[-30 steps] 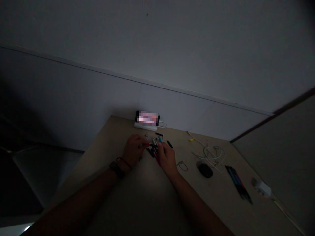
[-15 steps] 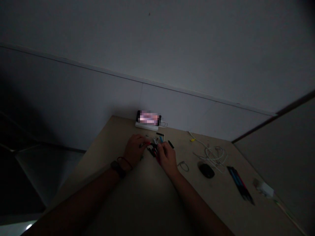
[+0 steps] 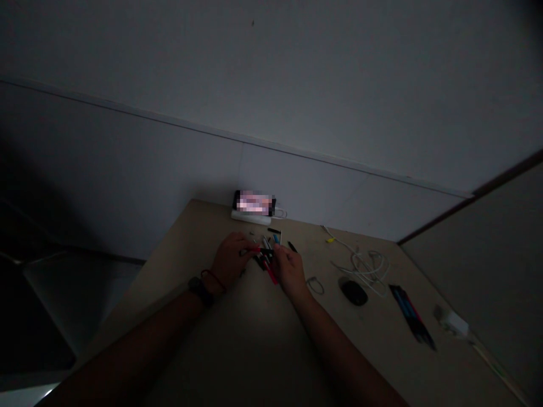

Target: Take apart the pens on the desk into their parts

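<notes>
My left hand (image 3: 229, 257), with a dark watch and a band at the wrist, is closed on the red end of a slim red-and-black pen (image 3: 263, 250). My right hand (image 3: 290, 270) pinches the black end, so the pen lies level between both hands. It is too dark to tell whether it is one piece or a pen and its cap. Just below it, a red pen (image 3: 271, 275) and several dark and white pen-like pieces lie in a loose heap on the table, partly hidden by my fingers.
At the back, a lit phone (image 3: 254, 203) leans on a white stand (image 3: 251, 217) against the wall. On the right lie a black mouse (image 3: 354, 292), a coiled white cable (image 3: 368, 271), a bundle of dark, blue and red sticks (image 3: 411, 316) and a white plug (image 3: 457, 324).
My right hand has shifted slightly and uncovers more of the red pen in the heap. The pen stays between both hands, and the whole view has moved a little.
</notes>
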Available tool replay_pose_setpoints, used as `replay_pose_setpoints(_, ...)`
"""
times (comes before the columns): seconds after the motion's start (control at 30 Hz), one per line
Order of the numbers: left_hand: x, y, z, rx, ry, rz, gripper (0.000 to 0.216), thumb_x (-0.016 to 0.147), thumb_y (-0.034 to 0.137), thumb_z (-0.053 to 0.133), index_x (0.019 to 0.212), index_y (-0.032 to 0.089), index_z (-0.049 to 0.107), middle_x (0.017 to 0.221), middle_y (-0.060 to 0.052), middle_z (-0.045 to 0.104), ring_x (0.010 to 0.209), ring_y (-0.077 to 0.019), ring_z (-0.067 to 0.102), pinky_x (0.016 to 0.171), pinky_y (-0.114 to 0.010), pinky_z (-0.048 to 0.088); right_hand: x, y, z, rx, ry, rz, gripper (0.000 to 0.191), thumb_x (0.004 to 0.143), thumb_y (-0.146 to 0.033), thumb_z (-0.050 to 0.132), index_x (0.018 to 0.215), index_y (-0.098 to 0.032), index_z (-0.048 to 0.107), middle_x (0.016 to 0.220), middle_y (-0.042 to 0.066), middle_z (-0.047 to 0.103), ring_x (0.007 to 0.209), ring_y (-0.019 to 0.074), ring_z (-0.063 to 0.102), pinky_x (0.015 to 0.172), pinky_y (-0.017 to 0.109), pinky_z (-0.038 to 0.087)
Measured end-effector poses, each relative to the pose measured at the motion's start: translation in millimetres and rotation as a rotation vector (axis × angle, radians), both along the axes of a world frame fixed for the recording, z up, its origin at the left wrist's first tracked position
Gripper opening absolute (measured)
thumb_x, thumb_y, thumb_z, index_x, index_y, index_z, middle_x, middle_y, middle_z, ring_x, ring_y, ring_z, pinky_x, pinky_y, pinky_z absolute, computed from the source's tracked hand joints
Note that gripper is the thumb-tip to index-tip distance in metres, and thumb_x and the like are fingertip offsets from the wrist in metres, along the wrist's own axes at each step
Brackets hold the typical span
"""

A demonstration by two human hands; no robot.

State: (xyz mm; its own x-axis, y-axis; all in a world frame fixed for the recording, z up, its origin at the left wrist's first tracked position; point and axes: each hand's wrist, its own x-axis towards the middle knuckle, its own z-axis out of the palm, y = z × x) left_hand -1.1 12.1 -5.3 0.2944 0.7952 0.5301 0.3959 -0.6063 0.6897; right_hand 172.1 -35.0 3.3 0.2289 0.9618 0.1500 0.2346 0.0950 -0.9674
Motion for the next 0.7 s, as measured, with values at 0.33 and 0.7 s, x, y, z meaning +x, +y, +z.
replay_pose_setpoints(0.33,1.8,-5.0,3.9,0.024,-0.034,-0.007,0.008,0.087,0.023,0.069,0.090,0.021,0.076,0.090,-0.005,0.070,0.092,-0.0209,0.063,0.084,-0.035,0.051,-5.3,-3.7,-0.2,0.048,0.041,-0.038,0.058,0.089,-0.068,0.049,0.053,-0.022,0.042,0.044,-0.005,0.040,0.042,0.0104,0.036,0.044,0.025,0.029)
replay_pose_setpoints(0.7,4.1,-10.5,11.1,-0.094,-0.101,-0.040,0.024,0.093,0.039,0.061,0.100,0.020,0.073,0.092,-0.005,0.073,0.084,-0.0193,0.065,0.081,-0.033,0.051,-13.3,-9.6,11.7,0.099,0.032,0.002,0.060,0.092,-0.069,0.043,0.056,-0.022,0.050,0.046,-0.004,0.045,0.042,0.0117,0.040,0.045,0.026,0.033)
